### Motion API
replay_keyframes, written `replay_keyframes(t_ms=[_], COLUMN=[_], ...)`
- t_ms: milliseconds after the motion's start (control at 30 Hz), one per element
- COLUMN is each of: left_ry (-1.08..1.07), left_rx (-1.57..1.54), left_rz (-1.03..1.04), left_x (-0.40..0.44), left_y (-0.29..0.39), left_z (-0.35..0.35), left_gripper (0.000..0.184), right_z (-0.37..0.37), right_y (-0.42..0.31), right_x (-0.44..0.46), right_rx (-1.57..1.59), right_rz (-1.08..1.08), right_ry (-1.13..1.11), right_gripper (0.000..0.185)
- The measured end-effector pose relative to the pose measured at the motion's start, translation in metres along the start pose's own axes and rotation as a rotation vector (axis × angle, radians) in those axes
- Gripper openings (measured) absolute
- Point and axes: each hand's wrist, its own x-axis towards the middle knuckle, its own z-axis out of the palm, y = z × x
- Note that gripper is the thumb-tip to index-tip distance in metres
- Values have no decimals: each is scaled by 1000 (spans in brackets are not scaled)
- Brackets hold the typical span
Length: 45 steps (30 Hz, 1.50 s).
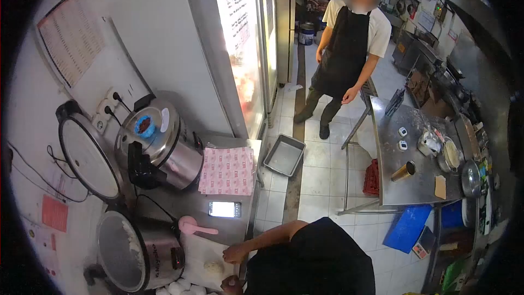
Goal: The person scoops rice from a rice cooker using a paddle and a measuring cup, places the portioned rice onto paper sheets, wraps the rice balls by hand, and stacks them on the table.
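Observation:
A pale rounded lump [214, 267], possibly rice or dough, lies on a white sheet [197, 248] on the steel counter. Just to its right in the view is my right hand [236, 254], its fingers curled in and seemingly apart from the lump. My left hand [232, 284] is at the bottom edge below the lump, also closed. What either hand holds, if anything, is too small to make out. A pink scoop [195, 226] rests beside the sheet. The open rice cooker [173, 240] next to it has white grains on its inner wall.
A phone [224, 209] and pink printed paper [226, 171] lie on the counter. Behind stands a closed cooker [183, 153]. A grey tray [284, 155] sits on the floor. Across the aisle, a person in a black apron [347, 49] stands near a steel table [420, 186].

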Motion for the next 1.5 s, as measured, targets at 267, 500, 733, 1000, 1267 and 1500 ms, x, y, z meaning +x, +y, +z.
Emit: replay_keyframes(t_ms=[267,500,733,1000,1267,1500], left_ry=[51,141,359,473,378,435], left_rx=[12,64,221,-195,1,49], left_rz=[-42,-187,-115,-429,-464,-496], left_x=[-13,-21,-39,-75,-58,-57], left_y=[0,19,-9,0,65,43], left_z=[-2,-25,-62,-63,-77,-49], left_gripper=[29,10,9,19,57,41], right_z=[-9,-41,-43,-76,-81,-80], right_y=[-5,-13,-23,-51,-39,-35], right_x=[-13,-19,-22,-26,-27,-25], right_rx=[136,117,134,131,137,213], right_rz=[-54,110,160,175,122,241], right_ry=[155,173,283,305,239,307], right_gripper=[15,17,14,8,10,21])
